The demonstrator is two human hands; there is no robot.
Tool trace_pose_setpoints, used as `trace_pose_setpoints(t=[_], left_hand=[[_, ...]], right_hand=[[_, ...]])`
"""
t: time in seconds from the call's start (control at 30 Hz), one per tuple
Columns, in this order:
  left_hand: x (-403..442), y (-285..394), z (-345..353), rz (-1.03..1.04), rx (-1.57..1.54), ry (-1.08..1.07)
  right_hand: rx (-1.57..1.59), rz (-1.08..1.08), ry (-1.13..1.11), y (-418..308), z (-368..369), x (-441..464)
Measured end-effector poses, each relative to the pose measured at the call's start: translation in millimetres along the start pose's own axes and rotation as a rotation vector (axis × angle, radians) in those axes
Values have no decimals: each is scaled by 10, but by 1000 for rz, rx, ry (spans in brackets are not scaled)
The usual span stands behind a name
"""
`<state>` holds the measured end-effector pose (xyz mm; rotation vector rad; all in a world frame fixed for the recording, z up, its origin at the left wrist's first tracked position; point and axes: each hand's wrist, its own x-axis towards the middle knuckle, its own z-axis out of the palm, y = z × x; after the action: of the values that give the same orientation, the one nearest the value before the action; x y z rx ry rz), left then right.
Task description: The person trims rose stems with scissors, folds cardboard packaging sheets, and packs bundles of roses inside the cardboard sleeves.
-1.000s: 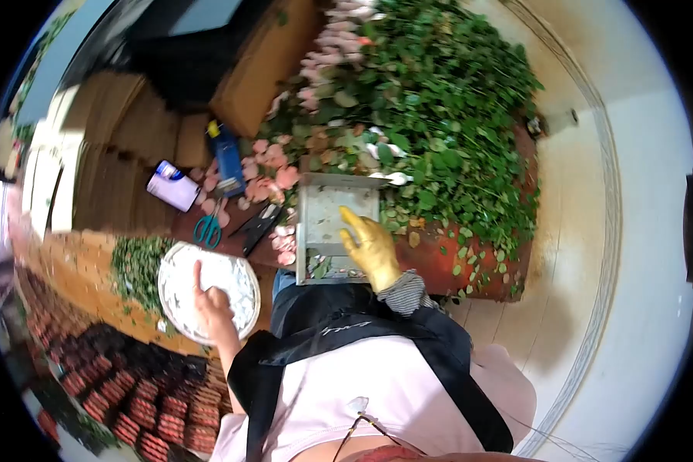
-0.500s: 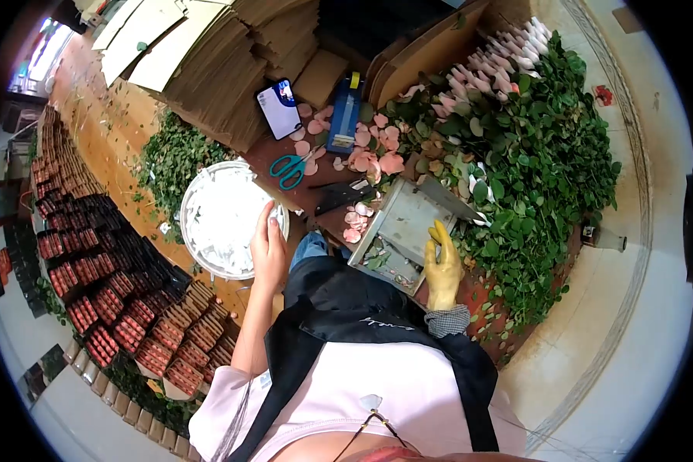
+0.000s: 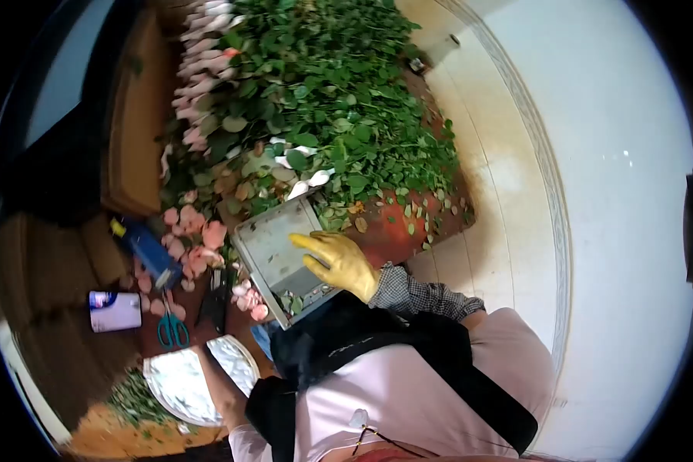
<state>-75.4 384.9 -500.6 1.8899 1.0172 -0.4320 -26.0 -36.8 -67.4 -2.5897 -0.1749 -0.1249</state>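
My right hand [image 3: 337,263], in a yellow glove, has its fingers apart and holds nothing. It is over the metal tray [image 3: 273,240], which has leaf scraps at its near end. My bare left hand [image 3: 201,359] is at the table edge, over the round white container [image 3: 179,385] of white pieces; its fingers are too blurred to make out. Teal-handled scissors [image 3: 172,331] and a black tool [image 3: 214,300] lie close by. Left of the tray are pink petals [image 3: 196,235].
A large heap of leafy green stems [image 3: 346,100] covers the far part of the red-brown table [image 3: 385,239]. Wrapped pink blooms [image 3: 200,69] line its left side. A lit phone [image 3: 115,311], a blue tool [image 3: 148,250] and cardboard [image 3: 135,123] are at the left.
The camera view has swung to the right. My left hand has gone from upright beside the container to the table edge. My gloved right hand now points leftward across the tray, with its fingers spread.
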Motion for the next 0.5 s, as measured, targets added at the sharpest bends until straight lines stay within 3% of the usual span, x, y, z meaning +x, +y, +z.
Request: trace_pose_setpoints(t=[0.3,0.37,0.5], left_hand=[[210,-19,243,-88,-13,67],[203,16,287,-91,-28,71],[187,-138,295,-121,-85,111]], right_hand=[[15,28,-91,-137,-121,170],[10,156,-171,-158,-144,166],[3,203,-191,-203,-146,211]])
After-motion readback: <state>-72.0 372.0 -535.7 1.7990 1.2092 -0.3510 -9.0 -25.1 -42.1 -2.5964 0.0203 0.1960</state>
